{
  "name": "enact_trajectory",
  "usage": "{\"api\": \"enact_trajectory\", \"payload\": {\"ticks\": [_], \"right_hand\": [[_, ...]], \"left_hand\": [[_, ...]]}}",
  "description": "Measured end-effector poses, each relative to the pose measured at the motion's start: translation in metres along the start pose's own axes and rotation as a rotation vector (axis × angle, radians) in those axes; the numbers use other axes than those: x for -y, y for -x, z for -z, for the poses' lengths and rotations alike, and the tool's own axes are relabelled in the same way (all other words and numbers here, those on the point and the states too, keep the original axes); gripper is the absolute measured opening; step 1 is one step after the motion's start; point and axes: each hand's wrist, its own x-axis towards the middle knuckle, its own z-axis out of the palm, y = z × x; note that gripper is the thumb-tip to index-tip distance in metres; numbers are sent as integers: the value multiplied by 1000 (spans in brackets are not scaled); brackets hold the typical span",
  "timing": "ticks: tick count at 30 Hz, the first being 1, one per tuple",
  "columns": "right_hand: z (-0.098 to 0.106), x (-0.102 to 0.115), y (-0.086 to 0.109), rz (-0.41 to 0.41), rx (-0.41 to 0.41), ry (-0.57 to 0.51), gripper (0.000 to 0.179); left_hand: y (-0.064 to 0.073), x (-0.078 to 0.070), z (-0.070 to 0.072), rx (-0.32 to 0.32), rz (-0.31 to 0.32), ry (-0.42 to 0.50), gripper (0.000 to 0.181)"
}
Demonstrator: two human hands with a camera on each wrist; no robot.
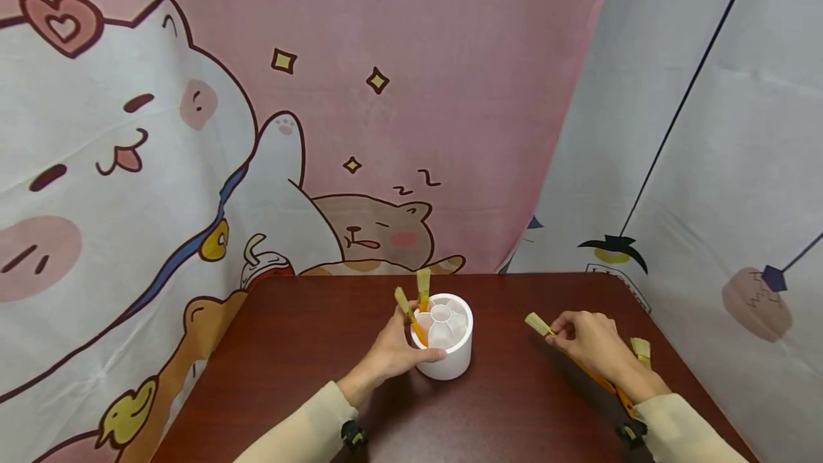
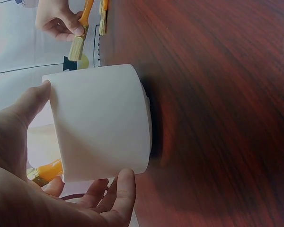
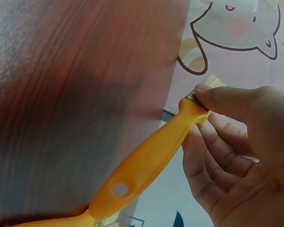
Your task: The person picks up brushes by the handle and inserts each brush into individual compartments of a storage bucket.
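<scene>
A white round holder [image 1: 458,359] with petal-shaped compartments stands on the dark red table. My left hand [image 1: 393,350] grips it from the left side, thumb at the near rim and fingers round the back. Two paintbrushes with orange handles stand in its left compartments, bristles up: one brush [image 1: 411,316] leans left, the other [image 1: 423,290] is near upright at the back. To the right, my right hand [image 1: 594,345] pinches a third paintbrush [image 3: 146,163] near its metal collar, bristles pointing away to the left and the orange handle slanting back down.
Another orange-handled paintbrush [image 1: 641,352] lies on the table [image 1: 514,413] at the right, partly behind my right hand and wrist. A cartoon-printed cloth [image 1: 489,127] hangs along the table's back and sides.
</scene>
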Motion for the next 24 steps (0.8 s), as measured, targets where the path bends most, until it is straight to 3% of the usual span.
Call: {"api": "enact_trajectory", "payload": {"ticks": [11,24], "right_hand": [[6,17,-4,67,-31,-66,14],[9,36,-5,74,-34,-85,14]], "left_hand": [[2,-1,1,-5,-8,8,109],[0,3,-1,-11,-11,5,109]]}}
